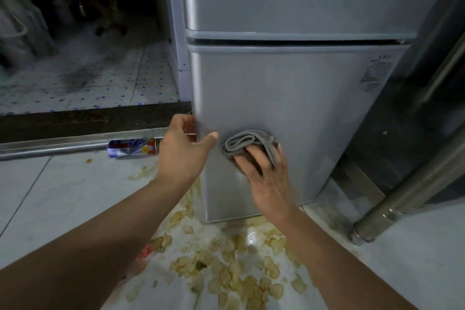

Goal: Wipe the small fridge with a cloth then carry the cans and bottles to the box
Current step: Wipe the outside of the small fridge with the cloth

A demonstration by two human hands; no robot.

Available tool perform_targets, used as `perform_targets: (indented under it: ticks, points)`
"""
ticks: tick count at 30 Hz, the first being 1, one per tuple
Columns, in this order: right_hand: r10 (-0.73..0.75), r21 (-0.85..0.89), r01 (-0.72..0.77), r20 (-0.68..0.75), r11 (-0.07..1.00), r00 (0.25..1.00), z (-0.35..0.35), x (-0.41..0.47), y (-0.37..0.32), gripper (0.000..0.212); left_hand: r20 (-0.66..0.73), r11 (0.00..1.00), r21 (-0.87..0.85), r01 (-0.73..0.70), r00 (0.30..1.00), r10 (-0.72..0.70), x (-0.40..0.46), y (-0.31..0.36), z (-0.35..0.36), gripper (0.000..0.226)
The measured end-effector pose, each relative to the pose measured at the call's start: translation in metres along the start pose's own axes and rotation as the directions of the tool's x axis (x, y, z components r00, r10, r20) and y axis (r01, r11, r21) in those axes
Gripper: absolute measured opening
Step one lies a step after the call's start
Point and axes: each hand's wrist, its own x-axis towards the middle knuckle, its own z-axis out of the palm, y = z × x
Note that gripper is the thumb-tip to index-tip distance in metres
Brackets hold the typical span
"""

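Observation:
The small silver fridge [289, 88] stands on the floor in front of me, with both doors closed. My right hand [266, 176] presses a folded grey cloth [247, 142] flat against the lower door, low and left of its middle. My left hand [182, 148] grips the left edge of that lower door, fingers wrapped around the side and thumb on the front. A blue and red can [132, 148] lies on its side on the floor to the left, against a metal door sill.
Crushed crisps and a wet spill [226, 267] cover the white floor tiles below the fridge. A steel pole [412, 184] slants up at the right. A dark step [75, 121] leads to a speckled tiled room with bags [17, 20] at the far left.

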Motion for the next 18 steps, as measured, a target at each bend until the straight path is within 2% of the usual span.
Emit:
perform_targets:
  ticks: [2,7,12,16,18]
  points:
    - [0.033,0.0,-0.033,-0.063,0.999,0.998,-0.007,0.015,0.002,0.061,-0.042,0.998,0.066,-0.005,0.999,0.008,-0.001,0.0,0.003,0.037]
    - [0.269,-0.015,-0.276,-0.176,0.961,0.947,-0.019,0.034,0.008,0.059,-0.105,0.987,0.153,-0.055,0.992,0.072,-0.005,-0.006,0.005,0.032]
    - [0.365,0.126,-0.346,-0.197,0.93,0.91,-0.006,0.001,0.02,0.045,-0.096,0.978,0.182,-0.103,0.988,0.122,-0.003,-0.01,0.006,0.032]
    - [0.337,0.114,-0.321,-0.17,0.94,0.926,-0.007,-0.011,0.047,0.047,-0.104,0.978,0.181,-0.102,0.987,0.122,-0.003,-0.011,0.007,0.031]
    - [0.432,0.086,-0.423,-0.147,0.902,0.89,-0.012,-0.01,0.068,0.054,-0.102,0.978,0.187,-0.095,0.988,0.116,-0.003,-0.011,0.007,0.032]
